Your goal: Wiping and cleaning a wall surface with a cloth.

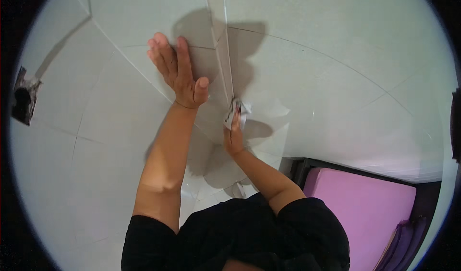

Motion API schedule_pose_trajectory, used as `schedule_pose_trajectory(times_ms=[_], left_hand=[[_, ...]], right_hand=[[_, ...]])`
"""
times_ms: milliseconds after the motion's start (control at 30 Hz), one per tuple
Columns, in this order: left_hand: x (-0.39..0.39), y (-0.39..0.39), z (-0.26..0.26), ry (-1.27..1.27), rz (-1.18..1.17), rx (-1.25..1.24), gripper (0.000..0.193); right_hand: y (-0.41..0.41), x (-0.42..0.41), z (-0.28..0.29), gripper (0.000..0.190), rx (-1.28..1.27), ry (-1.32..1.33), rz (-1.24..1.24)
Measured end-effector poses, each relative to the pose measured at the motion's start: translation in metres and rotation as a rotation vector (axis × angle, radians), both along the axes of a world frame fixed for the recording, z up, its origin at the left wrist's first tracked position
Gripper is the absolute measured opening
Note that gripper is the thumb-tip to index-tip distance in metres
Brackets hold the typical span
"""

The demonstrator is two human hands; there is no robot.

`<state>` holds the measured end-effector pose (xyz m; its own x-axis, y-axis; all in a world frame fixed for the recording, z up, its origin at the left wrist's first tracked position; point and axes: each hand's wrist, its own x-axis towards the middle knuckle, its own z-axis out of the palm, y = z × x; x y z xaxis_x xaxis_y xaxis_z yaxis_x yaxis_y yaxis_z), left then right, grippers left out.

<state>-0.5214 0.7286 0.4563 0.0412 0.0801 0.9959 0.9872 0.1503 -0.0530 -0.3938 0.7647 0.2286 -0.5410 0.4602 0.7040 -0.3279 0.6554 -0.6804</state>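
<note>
My right hand (235, 138) holds a crumpled white cloth or paper wipe (230, 119) against the wall, at a narrow vertical tiled edge (222, 51) between two wall faces. Dark marks show on the wipe. Higher up and to the left, my left hand (180, 72) is bare, thumb and fingers apart, palm towards the pale tiled wall (144, 15). Its shadow falls beside it; whether the palm touches the tiles I cannot tell.
On the right, a pink mattress (363, 213) lies in a dark bed frame (360, 169), with purple cushions or folded fabric (405, 240) on it. A ragged dark opening (23, 101) marks the wall at far left. Light floor tiles (219, 168) show below.
</note>
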Motion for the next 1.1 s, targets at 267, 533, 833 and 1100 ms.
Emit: schedule_pose_trajectory(times_ms=[267,533,833,1100], left_hand=[[0.007,-0.028,0.01,-0.229,-0.202,-0.117,0.061],[0.058,-0.068,-0.092,-0.723,-0.359,-0.177,0.052],[0.186,-0.053,-0.214,-1.192,-0.15,-0.071,0.041],[0.145,-0.023,-0.09,-0.887,-0.365,0.459,0.045]], right_hand=[[0.044,-0.042,0.296,0.066,0.638,0.387,-0.147],[0.009,-0.047,0.336,0.049,1.212,0.028,-0.662],[0.067,-0.019,0.048,0.049,1.151,-0.387,0.233],[0.021,-0.019,0.234,0.043,1.318,-0.233,0.087]])
